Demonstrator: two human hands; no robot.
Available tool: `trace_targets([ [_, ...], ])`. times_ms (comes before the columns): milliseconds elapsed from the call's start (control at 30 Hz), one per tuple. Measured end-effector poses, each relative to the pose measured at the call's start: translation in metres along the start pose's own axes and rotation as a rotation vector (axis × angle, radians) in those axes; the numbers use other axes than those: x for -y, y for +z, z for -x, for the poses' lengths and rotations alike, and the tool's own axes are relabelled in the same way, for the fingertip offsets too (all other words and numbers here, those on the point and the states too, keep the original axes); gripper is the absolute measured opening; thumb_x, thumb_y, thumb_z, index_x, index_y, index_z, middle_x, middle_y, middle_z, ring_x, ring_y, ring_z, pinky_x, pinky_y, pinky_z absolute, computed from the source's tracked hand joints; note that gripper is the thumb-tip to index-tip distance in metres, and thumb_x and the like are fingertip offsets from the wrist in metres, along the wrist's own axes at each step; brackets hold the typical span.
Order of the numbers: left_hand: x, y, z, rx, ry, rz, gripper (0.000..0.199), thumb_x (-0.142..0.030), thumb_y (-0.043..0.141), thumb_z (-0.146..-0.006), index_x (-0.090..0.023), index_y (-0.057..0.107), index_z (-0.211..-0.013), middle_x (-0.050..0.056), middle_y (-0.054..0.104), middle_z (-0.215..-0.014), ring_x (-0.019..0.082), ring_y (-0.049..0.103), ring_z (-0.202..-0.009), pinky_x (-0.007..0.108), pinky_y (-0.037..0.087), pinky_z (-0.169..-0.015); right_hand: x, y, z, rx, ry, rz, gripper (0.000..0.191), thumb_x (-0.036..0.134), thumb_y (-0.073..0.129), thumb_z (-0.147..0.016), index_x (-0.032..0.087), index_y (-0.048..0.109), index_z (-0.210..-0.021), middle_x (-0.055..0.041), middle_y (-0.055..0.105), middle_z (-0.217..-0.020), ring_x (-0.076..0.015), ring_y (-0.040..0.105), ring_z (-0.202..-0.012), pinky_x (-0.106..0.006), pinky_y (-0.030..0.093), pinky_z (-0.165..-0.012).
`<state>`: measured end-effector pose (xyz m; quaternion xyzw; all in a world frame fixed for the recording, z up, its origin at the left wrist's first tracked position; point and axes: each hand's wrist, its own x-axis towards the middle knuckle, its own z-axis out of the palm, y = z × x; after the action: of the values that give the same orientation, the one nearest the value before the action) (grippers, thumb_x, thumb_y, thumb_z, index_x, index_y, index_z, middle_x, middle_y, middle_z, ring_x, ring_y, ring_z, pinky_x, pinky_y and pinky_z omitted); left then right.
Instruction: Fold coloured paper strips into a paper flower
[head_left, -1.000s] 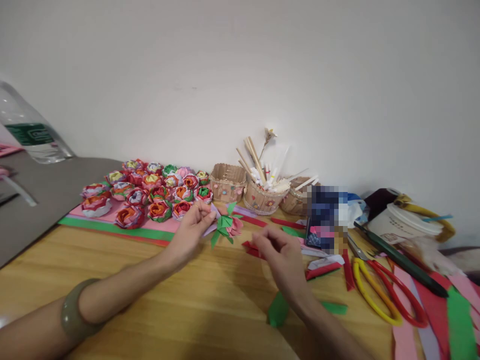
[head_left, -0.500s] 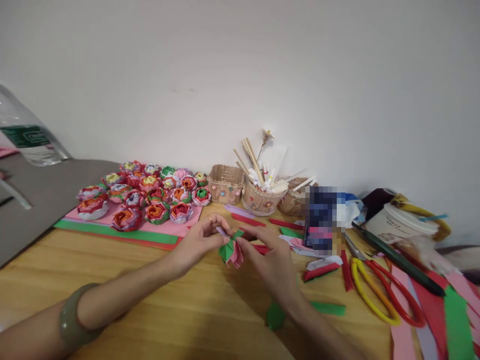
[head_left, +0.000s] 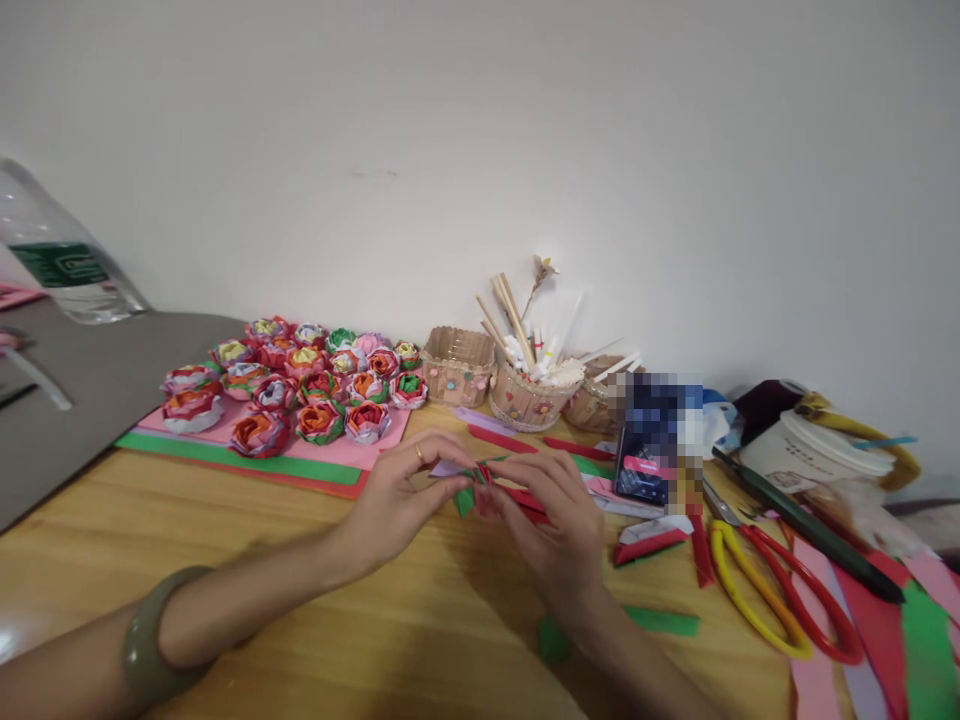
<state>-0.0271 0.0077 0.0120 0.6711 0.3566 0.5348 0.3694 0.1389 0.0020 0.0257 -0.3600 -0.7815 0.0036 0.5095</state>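
Between my two hands is a small folded paper piece (head_left: 486,500) in green, pink and red, with a lilac tip sticking out on the left. My left hand (head_left: 405,500), with a ring on one finger, pinches it from the left. From the right, my right hand (head_left: 551,515) grips it between thumb and fingers. Fingers cover much of the piece, so its full shape is hidden. Behind my left hand, several finished paper flowers (head_left: 322,420) sit in rows on stacked coloured paper sheets (head_left: 247,462).
Woven-look baskets (head_left: 457,368) stand along the wall, one holding sticks. A phone (head_left: 645,480) leans at the right, near scissors (head_left: 757,590), a dark green long tool (head_left: 810,530), a white tub (head_left: 825,455) and paper strips (head_left: 817,640). A plastic bottle (head_left: 64,260) stands far left.
The paper piece has been turned between my fingers, so less of its pink and green petals show. My right hand has closed further over it. The view has shifted slightly.
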Motion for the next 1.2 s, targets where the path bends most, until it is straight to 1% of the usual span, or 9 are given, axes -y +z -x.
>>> trace_targets([
  [67,0.0011,0.0008,0.0007,0.004,-0.018,0.023,0.003,-0.016,0.060,-0.076,-0.016,0.061,-0.079,0.004,0.063,-0.078,0.016,0.060,-0.078,0.027,0.048,-0.070,0.0011,-0.0004,-0.0012,-0.034,-0.023,0.033,0.008,0.014,0.066,-0.074,0.019,0.064,-0.080,-0.0035,0.068,-0.071,-0.0176,0.057,-0.068,-0.032,0.046,-0.061],
  [167,0.0024,0.0022,0.0017,0.014,-0.028,0.048,0.004,-0.016,0.060,-0.077,-0.016,0.060,-0.081,0.004,0.063,-0.078,0.015,0.060,-0.075,0.026,0.049,-0.067,0.0027,-0.0006,-0.0022,-0.050,-0.046,0.061,0.007,0.015,0.068,-0.073,0.019,0.063,-0.077,-0.0023,0.067,-0.068,-0.0165,0.054,-0.065,-0.031,0.044,-0.059],
  [367,0.0040,0.0014,0.0032,0.024,0.053,-0.036,0.005,-0.017,0.059,-0.079,-0.016,0.060,-0.084,0.004,0.062,-0.081,0.016,0.060,-0.081,0.026,0.048,-0.071,0.0040,-0.0005,-0.0010,-0.041,-0.052,0.078,0.008,0.015,0.068,-0.074,0.018,0.061,-0.075,-0.0015,0.066,-0.066,-0.0161,0.052,-0.064,-0.031,0.043,-0.059],
  [467,0.0035,0.0006,0.0040,0.021,0.080,-0.063,0.005,-0.017,0.058,-0.080,-0.017,0.060,-0.085,0.004,0.062,-0.081,0.015,0.059,-0.081,0.026,0.048,-0.071,0.0053,-0.0009,-0.0008,-0.044,-0.042,0.088,0.006,0.016,0.068,-0.074,0.018,0.062,-0.076,-0.0027,0.066,-0.068,-0.0168,0.052,-0.066,-0.031,0.043,-0.060],
  [567,0.0023,0.0006,0.0042,0.021,0.099,-0.043,0.005,-0.017,0.057,-0.081,-0.017,0.059,-0.085,0.005,0.062,-0.081,0.015,0.060,-0.080,0.026,0.049,-0.071,0.0074,-0.0016,-0.0015,-0.045,-0.050,0.079,0.007,0.014,0.068,-0.074,0.017,0.062,-0.078,-0.0031,0.066,-0.070,-0.0165,0.053,-0.068,-0.030,0.043,-0.061],
  [733,0.0010,0.0005,0.0034,0.002,0.134,-0.004,0.003,-0.017,0.058,-0.080,-0.016,0.060,-0.082,0.006,0.064,-0.080,0.016,0.062,-0.080,0.027,0.050,-0.071,0.0091,-0.0024,-0.0021,-0.048,-0.051,0.057,0.009,0.012,0.070,-0.071,0.017,0.062,-0.074,-0.0021,0.065,-0.067,-0.0156,0.053,-0.066,-0.029,0.042,-0.060],
  [933,0.0010,-0.0004,0.0041,0.009,0.164,-0.024,0.005,-0.015,0.058,-0.079,-0.016,0.061,-0.084,0.006,0.065,-0.080,0.017,0.062,-0.082,0.029,0.050,-0.073,0.0091,-0.0029,-0.0022,-0.058,-0.037,0.061,0.012,0.013,0.070,-0.071,0.020,0.060,-0.069,0.0000,0.064,-0.062,-0.0157,0.052,-0.062,-0.030,0.042,-0.058],
  [1133,0.0019,-0.0012,0.0045,0.027,0.183,-0.045,0.006,-0.014,0.057,-0.080,-0.017,0.060,-0.085,0.006,0.065,-0.080,0.016,0.062,-0.081,0.029,0.050,-0.072,0.0090,-0.0026,-0.0025,-0.068,-0.044,0.063,0.009,0.015,0.067,-0.074,0.020,0.062,-0.077,-0.0021,0.065,-0.069,-0.0168,0.055,-0.066,-0.031,0.043,-0.060],
  [1200,0.0025,-0.0014,0.0043,0.029,0.197,-0.052,0.007,-0.013,0.057,-0.080,-0.017,0.060,-0.085,0.005,0.065,-0.080,0.016,0.062,-0.082,0.029,0.050,-0.073,0.0088,-0.0026,-0.0024,-0.056,-0.062,0.060,0.009,0.014,0.067,-0.074,0.020,0.062,-0.077,-0.0018,0.065,-0.068,-0.0164,0.055,-0.064,-0.031,0.043,-0.060],
])
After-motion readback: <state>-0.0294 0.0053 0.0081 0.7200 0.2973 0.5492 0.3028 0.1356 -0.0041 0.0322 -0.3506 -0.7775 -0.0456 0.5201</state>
